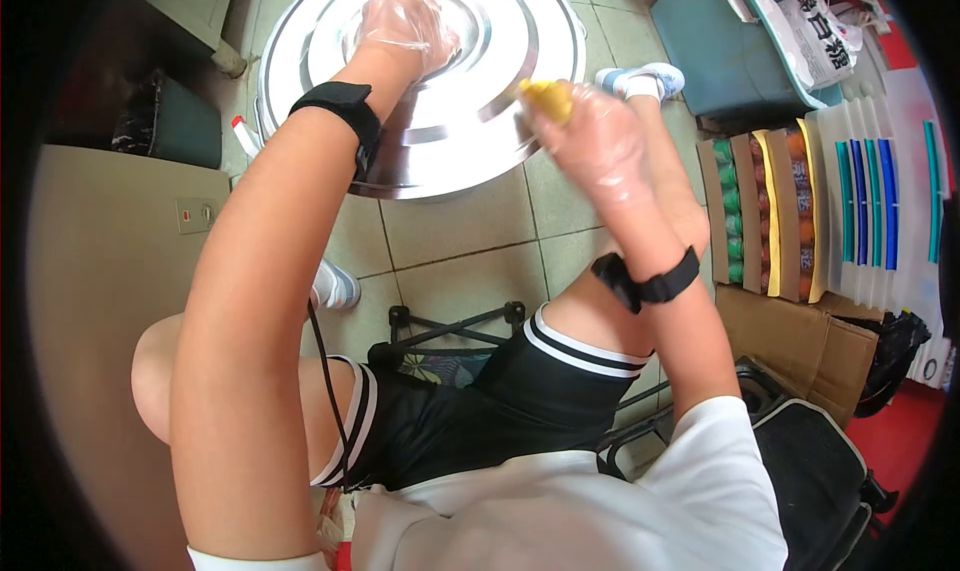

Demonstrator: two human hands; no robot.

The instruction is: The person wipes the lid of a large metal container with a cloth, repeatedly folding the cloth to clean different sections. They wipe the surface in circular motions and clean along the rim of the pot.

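Note:
Both of my hands wear thin clear plastic gloves, and a black band circles each wrist. My left hand [410,33] rests on the round shiny metal lid [450,166], near its middle; its fingers look curled, and whatever they may hold is hidden. To the right, my right hand [597,141] is closed on a yellow cloth [549,99], just over the lid's right edge. That hand is slightly blurred.
A blue-grey bin [715,56] with a white printed bag [822,46] stands at the upper right. Below it are boxes of packed goods [765,211] and a cardboard box [790,346]. A beige cabinet [120,301] stands left. My legs flank a folding stool [450,331].

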